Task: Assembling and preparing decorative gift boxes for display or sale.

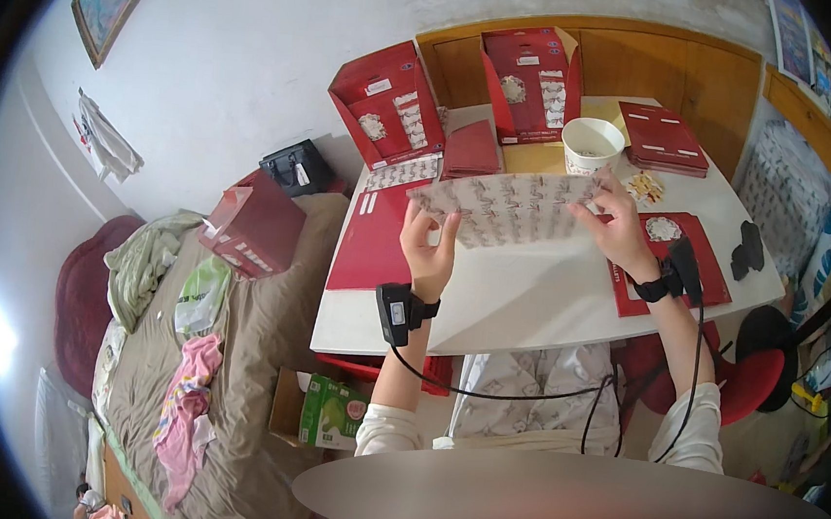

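Observation:
A translucent sheet (517, 209) with rows of small printed or attached pieces is held up above the white table (509, 306). My left hand (428, 251) pinches its left end between thumb and fingers. At the other end, my right hand (619, 222) grips the sheet's upper right corner. Under my left hand lies a flat red card (368, 246). Beneath my right wrist is another red card (699, 253) with a white ornamental print. What the small pieces on the sheet are, I cannot make out.
Two red display boxes (384, 101) stand at the back, beside a red card stack (471, 150). A white paper cup (592, 147), more stacked red cards (661, 137) and dark pieces (748, 252) lie to the right. Left of the table is a bed (262, 345) bearing a red box (257, 223).

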`<state>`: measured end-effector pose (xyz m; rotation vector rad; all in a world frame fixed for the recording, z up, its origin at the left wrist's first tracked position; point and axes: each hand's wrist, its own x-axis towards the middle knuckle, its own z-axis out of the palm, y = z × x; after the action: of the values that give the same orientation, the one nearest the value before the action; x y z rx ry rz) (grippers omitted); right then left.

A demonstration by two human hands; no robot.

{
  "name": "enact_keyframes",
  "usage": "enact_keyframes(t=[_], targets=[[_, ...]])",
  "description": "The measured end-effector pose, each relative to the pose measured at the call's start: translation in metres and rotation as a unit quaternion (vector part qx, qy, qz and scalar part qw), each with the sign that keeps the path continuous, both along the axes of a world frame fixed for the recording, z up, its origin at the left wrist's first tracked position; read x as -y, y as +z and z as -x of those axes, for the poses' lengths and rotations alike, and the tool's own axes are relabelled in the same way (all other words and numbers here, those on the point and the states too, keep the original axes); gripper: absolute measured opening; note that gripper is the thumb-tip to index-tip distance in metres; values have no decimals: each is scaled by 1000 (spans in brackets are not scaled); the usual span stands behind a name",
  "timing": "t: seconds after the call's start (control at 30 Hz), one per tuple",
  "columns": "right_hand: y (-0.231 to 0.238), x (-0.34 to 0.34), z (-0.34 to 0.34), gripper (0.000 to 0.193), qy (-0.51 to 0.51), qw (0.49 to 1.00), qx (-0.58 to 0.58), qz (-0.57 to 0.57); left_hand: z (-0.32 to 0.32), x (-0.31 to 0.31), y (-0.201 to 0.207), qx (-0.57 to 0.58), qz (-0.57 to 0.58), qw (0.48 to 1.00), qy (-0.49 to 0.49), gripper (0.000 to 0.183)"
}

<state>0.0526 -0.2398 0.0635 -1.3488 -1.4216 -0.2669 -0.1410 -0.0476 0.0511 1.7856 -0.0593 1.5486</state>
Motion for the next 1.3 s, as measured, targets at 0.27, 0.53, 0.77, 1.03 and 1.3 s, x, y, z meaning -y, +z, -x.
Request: enact_keyframes(t=[0.27, 0.53, 0.77, 1.03, 1.3], targets=[[10, 22, 19, 31, 60, 997, -53, 17, 26, 12, 1, -151, -156, 974, 68, 23], [-2, 28, 5, 24, 100, 982, -155, 23, 6, 18, -8, -15, 299, 903, -309, 37], [-20, 25, 6, 20, 97, 980, -162, 57, -13, 10, -28, -115, 363, 891, -248, 34], [-6, 26, -6, 28, 175, 924, -301, 158, -10, 8, -31, -231, 268, 899, -259, 25], [-18, 19, -15, 33, 209, 912, -311, 168, -5, 8, -27, -253, 206, 910, -255, 28]])
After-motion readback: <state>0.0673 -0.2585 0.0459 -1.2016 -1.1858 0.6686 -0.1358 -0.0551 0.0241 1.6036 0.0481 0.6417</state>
